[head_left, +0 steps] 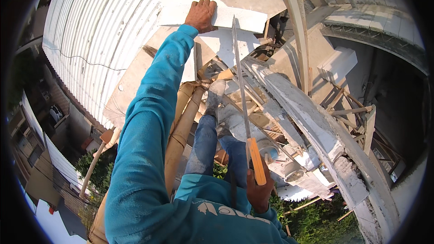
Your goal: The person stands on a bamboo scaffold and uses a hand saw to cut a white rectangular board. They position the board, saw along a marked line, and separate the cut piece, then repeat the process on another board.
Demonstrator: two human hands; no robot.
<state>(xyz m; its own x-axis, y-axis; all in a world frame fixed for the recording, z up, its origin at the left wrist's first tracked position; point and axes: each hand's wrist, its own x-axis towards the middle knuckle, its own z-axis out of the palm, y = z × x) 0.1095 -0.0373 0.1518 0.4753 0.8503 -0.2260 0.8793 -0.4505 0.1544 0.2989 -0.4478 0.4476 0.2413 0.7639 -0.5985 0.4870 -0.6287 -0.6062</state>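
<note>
Corrugated roof: white sheet roof (101,31), fills upper left, beyond your left sleeve.
Curved ledge: rough concrete ledge (289,95), sweeps down to your right, surface broken near the lower end.
Bamboo poles: thick bamboo poles (181,140), lashed, just left of your legs.
White slab: thin pale slab (252,20), material unclear, top centre, ahead of you; this is the work piece. Another white panel (228,45) shows just below it.
White blocks: stacked white blocks (338,64), right side, well apart from your hands.
Handsaw: long-bladed handsaw (244,104) with orange handle, blade running up from your lap to the slab.
Dusty shoe: grey shoe (216,90), one of yours, near the pole lashing.
Left hand: your left hand (200,16), arm stretched out, fingers curled over the slab, gripping it.
Right hand: your right hand (260,192), low, closed round the saw handle.
Saw tip: overlaps the slab in view; contact, can't tell.
Cut: no kerf visible. Slab gripped, saw in hand; sawing looks not yet begun, so any cut is probably all left.
</note>
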